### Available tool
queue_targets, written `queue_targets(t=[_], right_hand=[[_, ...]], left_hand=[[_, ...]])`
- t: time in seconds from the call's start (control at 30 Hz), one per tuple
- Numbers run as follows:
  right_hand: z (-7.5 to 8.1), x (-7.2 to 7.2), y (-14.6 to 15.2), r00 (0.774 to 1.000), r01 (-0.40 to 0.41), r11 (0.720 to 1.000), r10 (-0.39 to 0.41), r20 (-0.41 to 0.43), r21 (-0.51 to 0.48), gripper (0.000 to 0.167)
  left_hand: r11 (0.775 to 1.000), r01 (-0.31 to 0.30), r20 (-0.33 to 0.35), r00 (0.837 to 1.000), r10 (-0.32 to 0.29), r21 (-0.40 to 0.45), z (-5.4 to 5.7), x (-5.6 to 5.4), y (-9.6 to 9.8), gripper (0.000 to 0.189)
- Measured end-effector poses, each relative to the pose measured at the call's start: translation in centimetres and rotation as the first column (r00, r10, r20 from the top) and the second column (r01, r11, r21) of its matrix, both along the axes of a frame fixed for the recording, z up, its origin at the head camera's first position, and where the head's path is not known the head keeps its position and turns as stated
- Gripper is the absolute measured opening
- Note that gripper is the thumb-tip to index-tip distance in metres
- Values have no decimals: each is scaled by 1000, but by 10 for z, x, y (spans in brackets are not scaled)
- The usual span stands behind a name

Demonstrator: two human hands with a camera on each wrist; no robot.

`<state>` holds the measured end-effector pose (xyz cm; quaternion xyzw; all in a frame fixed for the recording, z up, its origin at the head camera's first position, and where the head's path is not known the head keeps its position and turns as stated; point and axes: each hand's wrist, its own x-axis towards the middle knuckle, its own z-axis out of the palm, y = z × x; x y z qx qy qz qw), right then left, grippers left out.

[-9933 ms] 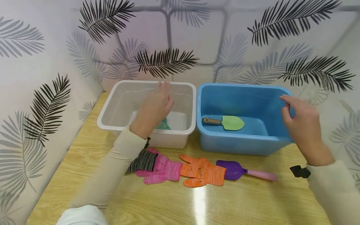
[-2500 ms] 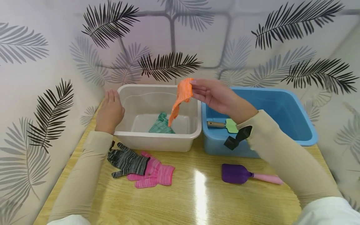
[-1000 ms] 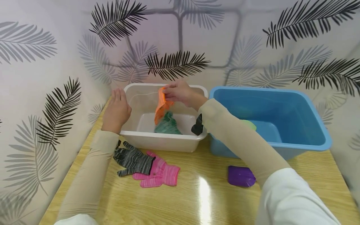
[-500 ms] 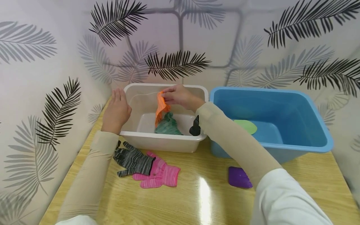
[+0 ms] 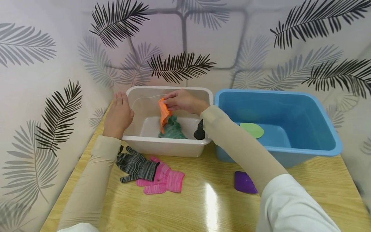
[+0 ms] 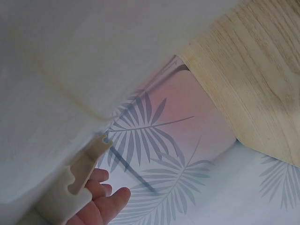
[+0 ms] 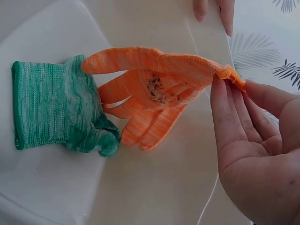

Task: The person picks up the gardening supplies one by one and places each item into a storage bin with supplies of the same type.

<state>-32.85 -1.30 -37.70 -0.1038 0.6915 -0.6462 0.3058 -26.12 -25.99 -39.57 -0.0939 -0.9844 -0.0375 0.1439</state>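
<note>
My right hand (image 5: 185,100) pinches the cuff of an orange knit work glove (image 7: 154,89) between thumb and fingers, inside the off-white plastic bin (image 5: 162,143). The glove's fingers hang down toward a crumpled green glove (image 7: 51,108) on the bin floor and overlap it in the right wrist view; dark specks mark its palm. At the bin's left rim, my left hand (image 5: 118,114) holds the edge, its fingertips (image 6: 101,201) showing curled on the outer side in the left wrist view. A grey-black striped glove (image 5: 137,166) partly covers a pink glove (image 5: 169,178) in front.
A blue bin (image 5: 304,151) stands right beside the off-white one, with a light green trowel blade (image 5: 253,130) inside. On the wooden table (image 5: 145,212) lies a purple scoop (image 5: 243,183), partly hidden by my right arm. Patterned fabric hangs behind.
Since 2.5 seconds ago, my right hand has brought the orange glove left and down into the off-white bin, over the green glove. Earlier the orange glove lay on the table. My left hand stays put lately.
</note>
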Motion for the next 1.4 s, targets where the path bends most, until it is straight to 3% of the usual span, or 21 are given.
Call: queue_targets(t=[0.23,0.67,1.2,1.4], right_hand=[[2,-1,-2,1000,26,999,-26,17,29,28],[-1,-3,-1,1000,16,996,-14,22,-86,36],[3,-3,0,999,35,997,-36,0,-75,31],[2,-1,0,999,47,995,-47,8,-84,30]], left_hand=[[1000,6,-6,1000,-6,-13,1,1,0,60],[1000,9,6,1000,-9,-27,-1,-2,-3,62],[999,-3,21,1000,4,-37,2,-3,-2,58],[999,-20,56,998,22,-35,1,-3,-2,59]])
